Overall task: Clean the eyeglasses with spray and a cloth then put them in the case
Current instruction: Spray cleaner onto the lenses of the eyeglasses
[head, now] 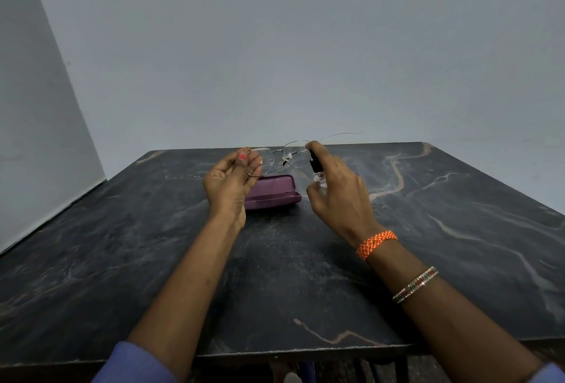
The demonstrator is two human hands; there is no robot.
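Thin wire-framed eyeglasses (279,157) are held up above the table, their arms unfolded toward the far wall. My left hand (230,182) pinches the left lens rim between thumb and fingers. My right hand (336,188) grips a small clear spray bottle (318,170) with a black nozzle, index finger on top, right next to the right lens. A purple glasses case (272,194) lies closed on the table just under and behind the hands. I see no cloth.
The dark marble table (275,275) runs to a far edge by a plain grey wall. Its near edge is at the bottom of the view. An orange band and bangles sit on my right wrist.
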